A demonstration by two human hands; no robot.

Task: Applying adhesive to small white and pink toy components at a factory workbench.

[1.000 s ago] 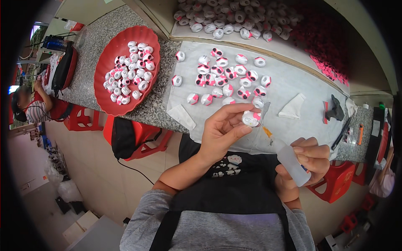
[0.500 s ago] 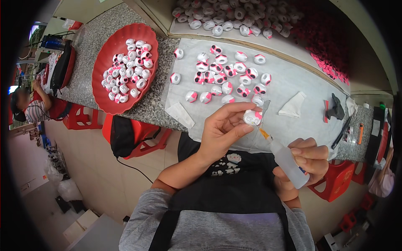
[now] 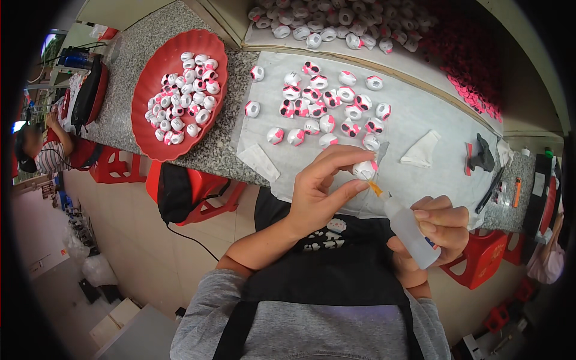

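Note:
Between the thumb and fingers of my left hand is a small white-and-pink figurine head. My right hand is wrapped around a translucent squeeze bottle, tilted up to the left. Its thin orange nozzle tip is at the lower edge of the held head; I cannot tell whether they touch. Beyond my hands, several similar heads with pink and black parts lie on a white sheet. A folded white cloth lies to the right.
A red scalloped tray full of heads stands on the granite counter at left. More white heads and a pink heap fill the shelf behind. A dark crumpled cloth lies at right. Red stools stand below; other people are at both sides.
The head in my left hand has turned, with less pink showing now. The bottle and nozzle have shifted slightly left, staying close to the head.

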